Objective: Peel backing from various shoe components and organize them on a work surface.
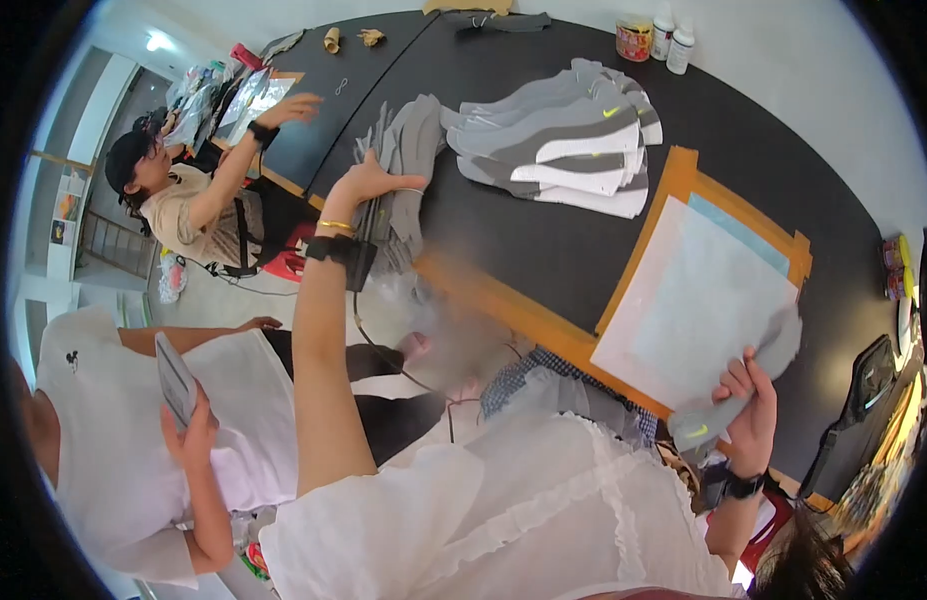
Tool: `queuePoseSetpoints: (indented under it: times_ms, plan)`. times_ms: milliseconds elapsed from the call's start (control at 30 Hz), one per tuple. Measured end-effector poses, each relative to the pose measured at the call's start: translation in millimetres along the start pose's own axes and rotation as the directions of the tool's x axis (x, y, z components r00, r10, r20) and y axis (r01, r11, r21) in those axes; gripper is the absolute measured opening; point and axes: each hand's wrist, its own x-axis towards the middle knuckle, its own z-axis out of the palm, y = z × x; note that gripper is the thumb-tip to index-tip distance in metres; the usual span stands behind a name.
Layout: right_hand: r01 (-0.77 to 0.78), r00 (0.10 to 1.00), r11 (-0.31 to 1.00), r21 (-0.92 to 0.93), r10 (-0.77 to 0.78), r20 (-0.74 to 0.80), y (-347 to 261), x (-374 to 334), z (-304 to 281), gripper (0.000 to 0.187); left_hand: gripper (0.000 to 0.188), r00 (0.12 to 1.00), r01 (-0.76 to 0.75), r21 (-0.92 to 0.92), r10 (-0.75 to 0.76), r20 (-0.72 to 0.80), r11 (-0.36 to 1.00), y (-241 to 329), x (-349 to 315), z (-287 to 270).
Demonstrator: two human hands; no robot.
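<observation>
At lower right of the frame, the right hand [749, 405] is gripping a grey sock [693, 432] around its middle, near a white sheet [673, 290]. The sock is probably light, soft and limp; holding both ends should limit folding. The fingers are covering its mid-section. Blur is obscuring the table edge [543, 322] below centre. Left of centre, the left hand [367, 184] is resting on a pile [413, 140]; whether it is grasping, cannot tell. Farther up, fanned socks [543, 125] are overlapping, hiding lower layers.
</observation>
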Motion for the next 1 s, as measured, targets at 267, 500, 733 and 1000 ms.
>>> queuePoseSetpoints:
  times_ms: [267,500,733,1000]
  plan:
    - [-0.327,0.880,0.806,-0.494,0.450,0.152,51,65,161,0.037,0.145,0.992,0.090,-0.043,-0.094,-0.089,0.995,6,-54,24]
    - [-0.335,0.839,0.782,-0.526,0.501,0.211,154,149,199,0.042,0.147,0.993,-0.112,-0.375,0.113,-0.020,0.920,-32,-45,8]
    - [-0.233,0.935,0.800,-0.554,0.340,0.099,241,224,231,0.050,0.143,0.997,-0.048,-0.276,0.027,-0.079,0.960,-47,-52,22]
    - [-0.248,0.895,0.805,-0.539,0.404,0.191,277,260,224,0.056,0.127,0.973,-0.178,-0.289,0.126,-0.192,0.941,-53,-45,45]
